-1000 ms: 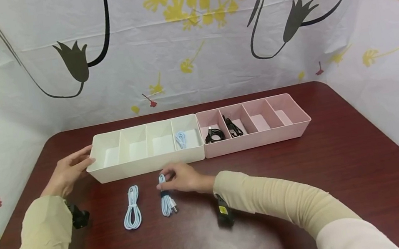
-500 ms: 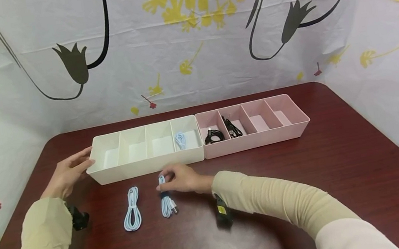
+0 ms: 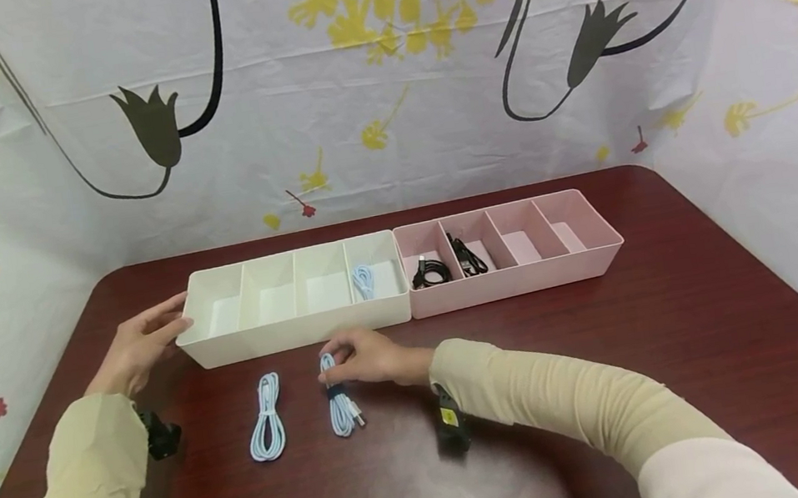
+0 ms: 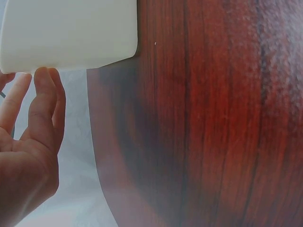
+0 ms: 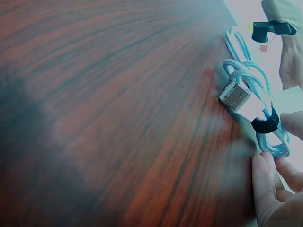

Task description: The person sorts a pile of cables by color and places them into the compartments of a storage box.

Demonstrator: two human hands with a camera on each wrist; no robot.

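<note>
In the head view my right hand (image 3: 368,356) pinches the upper end of a coiled light blue USB cable (image 3: 342,415) on the table. The right wrist view shows its silver USB plug (image 5: 235,96) and black strap (image 5: 266,124), with thumb and fingers around the coil's end. A second light blue cable (image 3: 265,418), also coiled, lies to its left. My left hand (image 3: 139,344) touches the left end of a white divided organizer box (image 3: 296,330). Seen from the left wrist, its fingertips (image 4: 43,75) rest extended against that box's end wall.
A pink divided box (image 3: 516,277) adjoins the white one on the right. Black cables (image 3: 430,271) lie in its two left compartments. Another light blue cable (image 3: 364,281) sits in the white box's rightmost compartment. Patterned white cloth (image 3: 374,176) hangs behind the dark red table (image 3: 569,336).
The cable in my right hand has turned slightly, its lower end and plug shifting to the right. My left hand stays at the white box's end.
</note>
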